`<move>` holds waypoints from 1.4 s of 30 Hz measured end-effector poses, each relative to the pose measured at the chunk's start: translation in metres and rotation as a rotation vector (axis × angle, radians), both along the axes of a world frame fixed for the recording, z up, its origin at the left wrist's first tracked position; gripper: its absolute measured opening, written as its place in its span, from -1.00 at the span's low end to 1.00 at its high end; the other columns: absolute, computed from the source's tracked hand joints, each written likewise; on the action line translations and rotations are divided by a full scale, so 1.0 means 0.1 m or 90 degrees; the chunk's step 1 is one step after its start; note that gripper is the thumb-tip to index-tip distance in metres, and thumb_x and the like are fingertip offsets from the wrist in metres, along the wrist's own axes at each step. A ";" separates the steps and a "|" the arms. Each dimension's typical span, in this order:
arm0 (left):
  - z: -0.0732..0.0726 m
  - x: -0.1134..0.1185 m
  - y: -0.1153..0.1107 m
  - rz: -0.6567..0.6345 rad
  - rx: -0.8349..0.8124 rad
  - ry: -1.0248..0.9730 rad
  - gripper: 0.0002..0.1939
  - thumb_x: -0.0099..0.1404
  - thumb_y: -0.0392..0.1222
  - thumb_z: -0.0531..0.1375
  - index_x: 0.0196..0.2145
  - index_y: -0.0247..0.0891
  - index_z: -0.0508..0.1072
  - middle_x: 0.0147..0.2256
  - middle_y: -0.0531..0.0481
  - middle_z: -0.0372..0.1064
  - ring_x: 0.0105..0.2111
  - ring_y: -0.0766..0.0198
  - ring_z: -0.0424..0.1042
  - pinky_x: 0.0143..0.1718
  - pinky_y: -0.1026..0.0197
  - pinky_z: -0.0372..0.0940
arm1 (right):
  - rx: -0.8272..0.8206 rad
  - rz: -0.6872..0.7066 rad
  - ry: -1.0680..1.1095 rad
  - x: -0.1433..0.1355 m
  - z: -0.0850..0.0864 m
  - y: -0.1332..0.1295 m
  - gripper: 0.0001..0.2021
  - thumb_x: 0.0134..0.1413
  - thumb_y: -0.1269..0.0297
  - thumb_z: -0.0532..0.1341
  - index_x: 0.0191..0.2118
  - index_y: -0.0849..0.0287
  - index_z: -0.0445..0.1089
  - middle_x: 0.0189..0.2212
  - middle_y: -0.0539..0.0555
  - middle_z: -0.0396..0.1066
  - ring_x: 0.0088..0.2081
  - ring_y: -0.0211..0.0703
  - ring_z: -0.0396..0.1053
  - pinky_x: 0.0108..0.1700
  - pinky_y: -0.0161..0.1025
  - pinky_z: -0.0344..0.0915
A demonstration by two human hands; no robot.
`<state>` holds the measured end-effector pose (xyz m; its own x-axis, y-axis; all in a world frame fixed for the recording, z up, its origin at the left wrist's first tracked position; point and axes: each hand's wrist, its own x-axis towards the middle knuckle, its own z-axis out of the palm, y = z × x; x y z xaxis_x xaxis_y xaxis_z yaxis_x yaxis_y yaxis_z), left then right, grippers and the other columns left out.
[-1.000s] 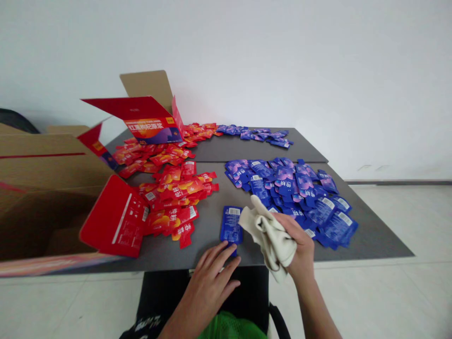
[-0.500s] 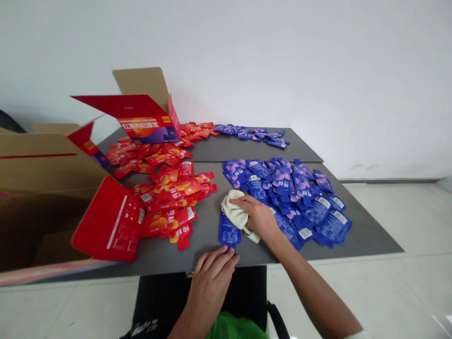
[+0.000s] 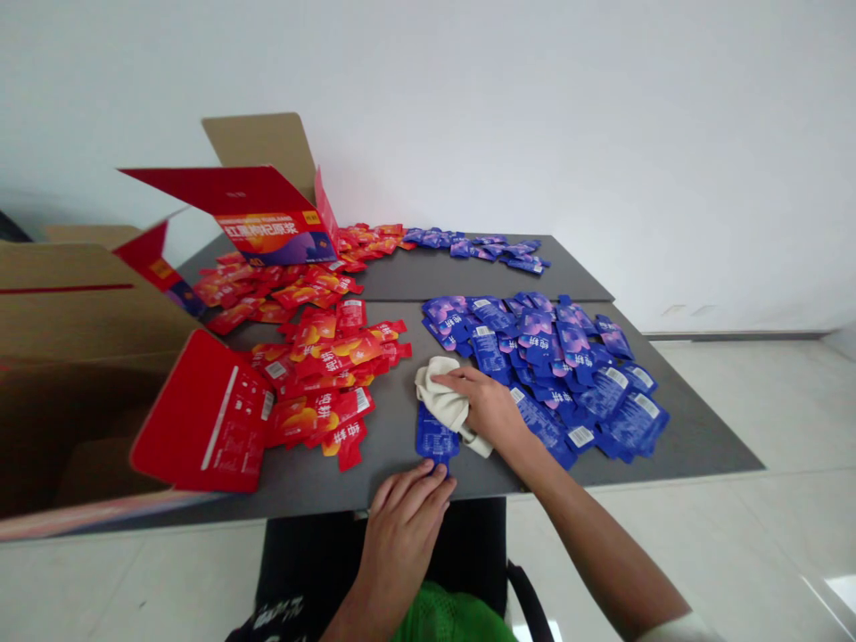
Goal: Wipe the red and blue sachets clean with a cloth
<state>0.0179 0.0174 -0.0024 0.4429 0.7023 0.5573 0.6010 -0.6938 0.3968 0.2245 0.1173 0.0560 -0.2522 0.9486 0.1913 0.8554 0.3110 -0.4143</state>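
A blue pouch (image 3: 436, 437) lies on the grey table near its front edge, its narrow end toward me. The fingertips of my left hand (image 3: 409, 508) hold that narrow end down; the thumb is hidden. My right hand (image 3: 489, 408) is closed on a crumpled cream cloth (image 3: 442, 392), which rests over the pouch's far part. Close beside my right hand spreads a heap of blue pouches (image 3: 539, 343). Left of the cloth lies a pile of red pouches (image 3: 334, 357).
An open red carton (image 3: 220, 419) stands at the left front, its flap reaching toward the red pile. Another open carton (image 3: 267, 227) stands behind it. More blue pouches (image 3: 495, 250) lie along the back of the table (image 3: 428, 276). A white wall rises behind.
The view has shifted slightly. Both hands keep their places on the pouch and cloth, with hardly any visible movement.
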 end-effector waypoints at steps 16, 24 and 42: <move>-0.01 0.00 0.00 0.005 -0.016 -0.001 -0.73 0.52 -0.31 0.12 0.04 -0.13 0.56 0.01 0.02 0.59 0.04 0.15 0.50 0.05 0.04 0.29 | -0.017 0.014 0.022 -0.13 -0.05 -0.08 -0.49 0.25 0.52 0.25 0.22 -0.14 0.48 0.16 0.02 0.49 0.06 -0.10 0.53 0.08 -0.28 0.44; -0.01 0.00 -0.01 0.014 -0.026 -0.013 -0.77 0.49 -0.33 0.15 -0.05 -0.14 0.59 -0.11 0.01 0.61 -0.05 0.13 0.52 0.01 0.03 0.33 | 0.019 0.055 0.061 -0.14 0.15 -0.48 -0.49 0.27 0.49 0.25 0.25 -0.14 0.45 0.14 0.03 0.50 0.05 -0.13 0.53 0.05 -0.30 0.45; -0.03 0.01 -0.01 0.012 -0.040 -0.032 -0.78 0.48 -0.34 0.17 -0.09 -0.13 0.59 -0.13 0.04 0.61 -0.07 0.11 0.52 0.01 0.02 0.30 | -0.003 0.059 0.036 -0.16 0.22 -0.55 -0.48 0.26 0.50 0.25 0.24 -0.17 0.45 0.15 0.01 0.50 0.03 -0.13 0.54 0.02 -0.31 0.44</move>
